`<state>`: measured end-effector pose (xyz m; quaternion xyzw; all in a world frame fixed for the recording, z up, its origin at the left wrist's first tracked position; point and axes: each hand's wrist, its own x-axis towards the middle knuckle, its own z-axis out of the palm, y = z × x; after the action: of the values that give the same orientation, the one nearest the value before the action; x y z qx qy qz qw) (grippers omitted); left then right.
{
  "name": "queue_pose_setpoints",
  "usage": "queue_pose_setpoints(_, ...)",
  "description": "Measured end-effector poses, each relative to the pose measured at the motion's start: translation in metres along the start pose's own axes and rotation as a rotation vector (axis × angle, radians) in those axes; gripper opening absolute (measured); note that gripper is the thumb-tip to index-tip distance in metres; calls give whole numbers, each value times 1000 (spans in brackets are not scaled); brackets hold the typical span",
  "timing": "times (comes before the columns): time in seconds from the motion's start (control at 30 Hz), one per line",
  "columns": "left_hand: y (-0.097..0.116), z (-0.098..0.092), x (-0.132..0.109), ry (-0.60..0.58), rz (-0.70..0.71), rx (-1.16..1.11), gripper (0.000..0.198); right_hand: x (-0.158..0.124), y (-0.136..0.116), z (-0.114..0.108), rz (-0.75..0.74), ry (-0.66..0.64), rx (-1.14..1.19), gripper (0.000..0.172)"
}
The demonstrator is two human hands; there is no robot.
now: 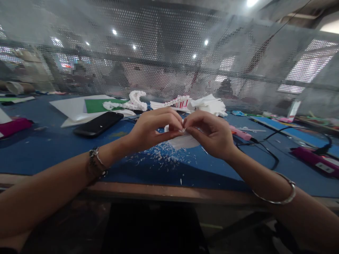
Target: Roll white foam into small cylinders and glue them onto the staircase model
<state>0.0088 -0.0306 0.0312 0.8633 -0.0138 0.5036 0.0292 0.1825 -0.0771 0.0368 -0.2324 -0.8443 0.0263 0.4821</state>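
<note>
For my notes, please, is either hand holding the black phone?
No, the black phone lies on the blue mat; left hand and right hand pinch a white piece.

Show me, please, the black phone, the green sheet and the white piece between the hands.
black phone [98,124]: head view, screen middle.
green sheet [95,105]: head view, left part.
white piece [184,142]: head view, lower part.

White piece [183,141]: thin, flat, rounded lower edge. Top edge pinched betw. left hand [150,132] & right hand [212,135], held just above table [53,148].
</note>
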Motion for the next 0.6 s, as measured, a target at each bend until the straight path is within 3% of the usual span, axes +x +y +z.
queue_pose_setpoints(0.13,-4,3,-3,23,-219,-138,6,0,4,0,8,28,-30,8)
queue_pose_setpoints(0.33,-13,11,-6,136,-423,-287,17,3,2,-4,-151,-80,-172,6)
queue_pose_setpoints(0.6,-8,19,-6,153,-557,-431,19,-1,2,0,36,-27,-254,13)
